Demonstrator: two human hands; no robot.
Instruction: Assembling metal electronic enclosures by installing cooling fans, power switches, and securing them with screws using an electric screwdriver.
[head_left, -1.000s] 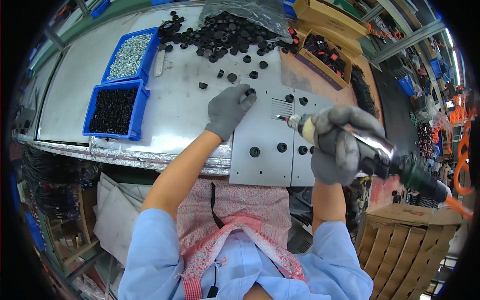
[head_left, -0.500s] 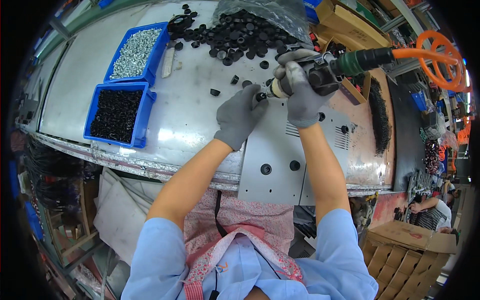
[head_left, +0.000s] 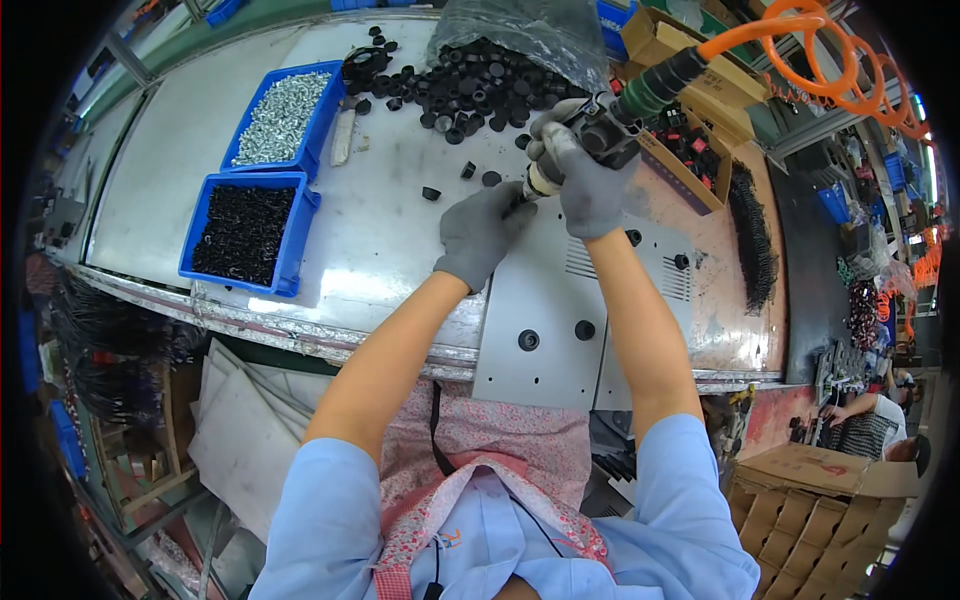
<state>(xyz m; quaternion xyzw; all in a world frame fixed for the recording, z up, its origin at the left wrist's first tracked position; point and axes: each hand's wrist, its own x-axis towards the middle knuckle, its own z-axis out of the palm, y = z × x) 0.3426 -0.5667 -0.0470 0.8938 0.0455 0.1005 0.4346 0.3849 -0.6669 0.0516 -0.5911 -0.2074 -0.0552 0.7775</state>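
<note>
My right hand (head_left: 588,190), in a grey glove, is wrapped round an air screwdriver (head_left: 605,135) with a green-and-black connector. Its nose points down and left at the far left corner of a grey metal plate (head_left: 545,290). My left hand (head_left: 478,232), also gloved, pinches a small black rubber foot at that corner. Most of this foot is hidden by the fingers and the tool's nose. One black foot (head_left: 528,341) with a centre hole sits near the plate's front. Beside it is another black foot (head_left: 584,329). A second slotted plate (head_left: 665,245) lies alongside on the right.
Blue bins of silver screws (head_left: 285,118) and small black parts (head_left: 240,235) stand at the left. Loose black feet (head_left: 480,85) are heaped at the back beside a plastic bag (head_left: 530,30). An orange coiled hose (head_left: 800,25) hangs at upper right, above a cardboard box (head_left: 690,165).
The screwdriver has tilted more upright, its connector and hose swinging up and left. My right hand has moved left, and the tool's nose has come down onto the foot at my left fingers.
</note>
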